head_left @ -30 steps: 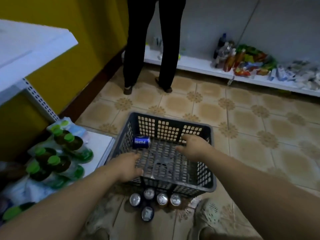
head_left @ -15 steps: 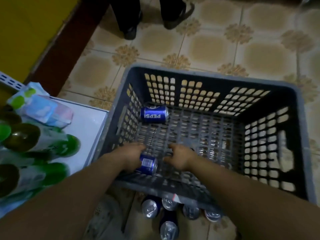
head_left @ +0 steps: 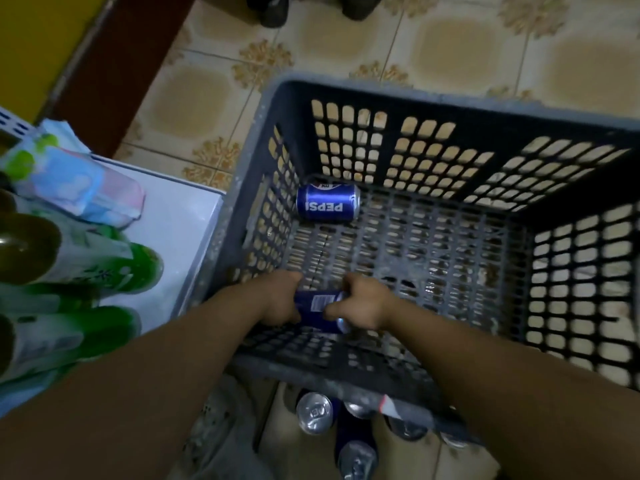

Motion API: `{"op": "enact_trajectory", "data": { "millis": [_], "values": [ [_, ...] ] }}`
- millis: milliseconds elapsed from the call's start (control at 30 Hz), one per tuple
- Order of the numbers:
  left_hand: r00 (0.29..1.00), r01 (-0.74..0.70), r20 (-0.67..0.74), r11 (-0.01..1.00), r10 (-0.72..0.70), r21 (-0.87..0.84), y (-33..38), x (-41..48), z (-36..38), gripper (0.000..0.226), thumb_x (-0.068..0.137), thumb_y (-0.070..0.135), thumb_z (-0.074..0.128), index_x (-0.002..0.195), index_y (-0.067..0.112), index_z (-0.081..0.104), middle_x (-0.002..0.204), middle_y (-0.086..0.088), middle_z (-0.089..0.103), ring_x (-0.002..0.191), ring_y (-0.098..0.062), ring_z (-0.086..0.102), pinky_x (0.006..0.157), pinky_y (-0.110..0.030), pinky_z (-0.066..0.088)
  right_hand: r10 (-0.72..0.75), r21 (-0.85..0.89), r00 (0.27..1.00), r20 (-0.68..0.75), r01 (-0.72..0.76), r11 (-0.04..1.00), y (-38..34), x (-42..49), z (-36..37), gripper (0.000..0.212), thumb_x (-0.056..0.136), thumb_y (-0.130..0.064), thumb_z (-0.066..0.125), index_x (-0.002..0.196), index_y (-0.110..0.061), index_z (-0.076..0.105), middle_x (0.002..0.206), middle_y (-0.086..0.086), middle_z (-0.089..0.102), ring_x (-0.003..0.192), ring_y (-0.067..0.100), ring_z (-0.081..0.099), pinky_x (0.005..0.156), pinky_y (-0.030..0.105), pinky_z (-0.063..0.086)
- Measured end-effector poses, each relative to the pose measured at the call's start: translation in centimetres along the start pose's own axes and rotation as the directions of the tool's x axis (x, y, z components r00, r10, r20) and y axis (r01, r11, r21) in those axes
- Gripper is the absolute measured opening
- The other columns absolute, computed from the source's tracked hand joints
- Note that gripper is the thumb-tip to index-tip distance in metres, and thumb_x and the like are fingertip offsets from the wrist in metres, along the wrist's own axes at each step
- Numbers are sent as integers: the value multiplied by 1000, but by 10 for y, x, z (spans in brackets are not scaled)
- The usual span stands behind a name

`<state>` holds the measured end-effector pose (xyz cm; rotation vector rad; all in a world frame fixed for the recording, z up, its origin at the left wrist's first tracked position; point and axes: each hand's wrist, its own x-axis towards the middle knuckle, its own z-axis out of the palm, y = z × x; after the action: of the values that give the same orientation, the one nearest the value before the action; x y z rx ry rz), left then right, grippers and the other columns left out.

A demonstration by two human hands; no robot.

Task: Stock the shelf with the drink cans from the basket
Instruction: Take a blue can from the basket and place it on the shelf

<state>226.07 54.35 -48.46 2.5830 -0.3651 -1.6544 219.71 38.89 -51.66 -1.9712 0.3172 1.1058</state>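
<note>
Blue can (head_left: pixel 320 310) gripped between left hand (head_left: pixel 277 299), right hand (head_left: pixel 363 303), arms reaching into basket (head_left: pixel 346 372)

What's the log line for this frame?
phase: pick from basket | left hand: grips near can | right hand: grips near can | Pepsi can: lying loose, far-left corner

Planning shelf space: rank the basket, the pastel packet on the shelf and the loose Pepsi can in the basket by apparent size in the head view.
1. basket
2. pastel packet
3. loose Pepsi can
The packet seems nearer the camera, so its real lead is unsure.
</note>
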Motion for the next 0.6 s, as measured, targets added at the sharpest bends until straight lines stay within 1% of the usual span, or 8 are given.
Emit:
{"op": "enact_trajectory", "data": {
  "millis": [67,167,233,333,400,467,533,600],
  "values": [
    [998,-9,-68,971,-8,-241,5,-19,-6,78,83,22,71,148,19,28,143,-6,46,121,-22,51,96,-30,44,51,201,993,-106,-29,979,6,-31,-12,33,83,-33,68,106,-14,54,96,4,59,83,19,58,62,29,44],
    [989,-86,-146,891,23,-446,20,-63,-17,75,82,32,70,146,29,31,137,0,51,116,-17,53,95,-29,43,125,543,960,-251,32,839,10,-87,-25,14,86,-27,62,94,-16,63,88,9,64,74,21,60,66,30,48],
    [979,-172,-189,790,72,-588,32,-101,-26,64,82,28,71,139,33,41,124,6,58,111,-14,56,93,-30,45,170,699,937,-304,98,708,0,-125,-29,13,85,-27,59,83,-14,64,76,10,64,65,23,59,66,33,48],
    [954,-298,-254,586,160,-753,52,-167,-41,48,84,16,69,120,40,48,117,8,61,109,-18,58,99,-44,45,168,837,931,-325,200,509,-30,-181,-34,20,90,-23,49,81,-10,62,66,8,63,62,23,58,66,35,46],
    [927,-374,-310,448,213,-812,62,-217,-48,43,87,6,64,109,39,48,117,4,59,107,-22,59,91,-44,46,112,882,944,-311,243,404,-54,-218,-33,26,93,-22,42,88,-6,61,68,9,62,60,21,55,58,30,41],
    [878,-475,-417,323,235,-818,69,-266,-54,46,84,0,65,106,37,49,117,1,58,102,-23,60,85,-45,47,15,908,947,-321,304,289,-80,-256,-31,32,94,-24,37,100,-4,61,75,11,65,61,20,55,55,28,38],
    [821,-568,-525,232,225,-789,74,-316,-60,50,79,-5,67,105,34,51,112,-1,56,96,-24,60,81,-46,48,-87,923,942,-325,336,189,-106,-295,-25,35,93,-25,35,106,-5,60,82,12,68,67,21,58,60,30,38],
    [757,-654,-623,207,200,-728,76,-365,-63,50,79,-9,65,103,32,51,108,-2,56,90,-23,61,75,-42,52,-167,923,928,-332,356,144,-132,-333,-16,35,95,-26,35,107,-6,62,89,12,71,77,23,61,67,32,42]
  ]
}}
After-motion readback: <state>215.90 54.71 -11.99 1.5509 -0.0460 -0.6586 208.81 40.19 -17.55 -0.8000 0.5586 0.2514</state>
